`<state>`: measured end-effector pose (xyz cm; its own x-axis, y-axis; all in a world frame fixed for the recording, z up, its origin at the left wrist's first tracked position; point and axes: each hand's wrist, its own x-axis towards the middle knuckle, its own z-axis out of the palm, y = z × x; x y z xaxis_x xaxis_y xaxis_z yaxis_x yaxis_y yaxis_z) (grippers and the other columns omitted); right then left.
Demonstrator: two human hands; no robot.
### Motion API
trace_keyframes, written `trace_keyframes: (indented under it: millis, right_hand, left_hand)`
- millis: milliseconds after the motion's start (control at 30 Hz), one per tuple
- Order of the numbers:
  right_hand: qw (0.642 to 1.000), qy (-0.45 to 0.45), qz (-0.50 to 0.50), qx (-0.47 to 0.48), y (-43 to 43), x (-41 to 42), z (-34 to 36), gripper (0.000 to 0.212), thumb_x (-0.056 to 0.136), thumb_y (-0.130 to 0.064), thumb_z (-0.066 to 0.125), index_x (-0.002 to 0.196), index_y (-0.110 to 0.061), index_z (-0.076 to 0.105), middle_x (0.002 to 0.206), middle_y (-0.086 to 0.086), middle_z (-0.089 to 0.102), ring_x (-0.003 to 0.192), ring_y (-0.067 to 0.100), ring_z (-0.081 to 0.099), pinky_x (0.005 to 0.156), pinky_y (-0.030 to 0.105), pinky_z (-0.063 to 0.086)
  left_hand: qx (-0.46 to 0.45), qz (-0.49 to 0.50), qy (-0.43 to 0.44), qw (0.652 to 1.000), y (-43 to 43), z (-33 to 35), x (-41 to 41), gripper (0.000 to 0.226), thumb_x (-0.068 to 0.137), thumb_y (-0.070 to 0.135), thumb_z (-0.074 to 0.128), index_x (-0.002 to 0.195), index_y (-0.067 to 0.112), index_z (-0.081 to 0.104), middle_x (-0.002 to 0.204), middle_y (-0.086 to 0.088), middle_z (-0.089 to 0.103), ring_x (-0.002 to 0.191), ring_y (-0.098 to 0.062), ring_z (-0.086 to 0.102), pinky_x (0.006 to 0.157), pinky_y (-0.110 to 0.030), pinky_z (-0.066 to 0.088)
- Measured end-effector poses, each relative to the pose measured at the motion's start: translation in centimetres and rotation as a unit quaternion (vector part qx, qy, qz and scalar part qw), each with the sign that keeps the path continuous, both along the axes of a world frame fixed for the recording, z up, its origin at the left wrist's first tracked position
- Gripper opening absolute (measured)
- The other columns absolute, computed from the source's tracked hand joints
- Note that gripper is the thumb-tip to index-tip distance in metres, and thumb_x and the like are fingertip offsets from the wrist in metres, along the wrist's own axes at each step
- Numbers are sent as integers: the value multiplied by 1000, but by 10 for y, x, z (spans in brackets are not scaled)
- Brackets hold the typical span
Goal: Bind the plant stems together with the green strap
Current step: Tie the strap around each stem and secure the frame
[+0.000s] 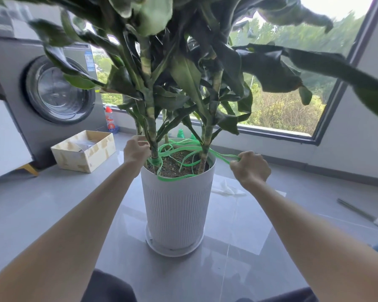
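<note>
The left hand grips the wrapped stem to anchor it; the right hand pinches the strap, probably to tighten.

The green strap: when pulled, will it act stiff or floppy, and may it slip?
Probably floppy: the green strap lies in loose curling loops over the soil and droops over the pot rim. Likely light: it runs to the right hand with little sag. It looks glossy, so a loose grip may slip.
</note>
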<state>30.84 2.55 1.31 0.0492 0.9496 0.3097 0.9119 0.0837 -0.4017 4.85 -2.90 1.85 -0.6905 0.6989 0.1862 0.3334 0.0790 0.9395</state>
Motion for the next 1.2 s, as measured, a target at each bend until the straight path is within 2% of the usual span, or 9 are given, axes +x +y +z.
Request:
trace_keyframes:
  millis: [100,167,333,467,533,633,900,1067,1200]
  right_hand:
    - [989,-142,51,6,-9,-1,4,6,80,-17,57,77,-14,61,66,-2,49,68,22,52,56,24,35]
    - [973,-192,82,-99,-12,0,6,8,79,-20,59,74,-15,55,71,-2,50,68,20,51,55,22,34]
    - [836,-193,181,-481,-20,4,6,28,79,-18,60,57,-19,43,49,-5,34,45,11,27,46,20,26]
    - [794,-114,224,-553,-29,2,12,16,81,-29,74,71,-18,67,52,-5,52,40,7,40,45,16,43]
    - [804,-84,230,-542,-29,3,13,18,80,-31,76,89,-17,70,66,-3,67,50,7,54,60,22,56]
    - [845,-49,218,-486,-24,5,12,35,85,-29,70,115,-12,63,80,-3,69,65,10,60,79,29,54]
    - [944,68,168,-275,-10,-1,5,63,87,-20,66,140,-2,36,136,14,47,111,26,50,85,33,43]
    - [945,179,200,-187,2,-19,-1,53,87,-11,64,137,-10,47,133,9,53,112,19,53,88,23,42]
    - [948,205,184,-160,7,-32,-8,43,86,0,56,127,-12,57,127,10,58,113,23,56,96,31,48]
  left_hand:
    - [-39,47,33,998,-6,-2,1,24,83,0,53,107,4,55,110,-15,59,92,-27,56,71,-29,42]
    - [-77,52,39,995,-10,-2,1,20,82,6,55,101,1,53,110,-21,59,93,-32,59,74,-35,50]
    - [-166,-14,32,985,-21,-3,7,33,85,13,56,112,-5,55,106,-19,61,80,-24,56,68,-34,55]
    - [-178,-55,27,982,-28,-3,13,23,86,10,55,105,-1,60,96,-14,59,84,-24,54,58,-27,48]
    - [-183,-70,27,980,-30,-2,16,20,87,8,53,104,-1,60,92,-12,56,86,-24,52,57,-27,47]
    - [-187,-74,29,979,-31,-2,18,18,87,6,51,102,0,61,89,-11,55,88,-25,51,58,-27,46]
    - [-180,-80,36,980,-31,-4,17,9,87,6,52,91,3,59,84,-10,54,87,-25,51,62,-29,46]
    - [-168,-80,48,981,-29,-7,13,15,86,11,55,72,6,55,76,-10,54,79,-24,49,62,-26,44]
    - [-138,-63,66,986,-27,-7,11,21,84,16,63,68,9,52,75,-7,55,79,-23,50,71,-31,42]
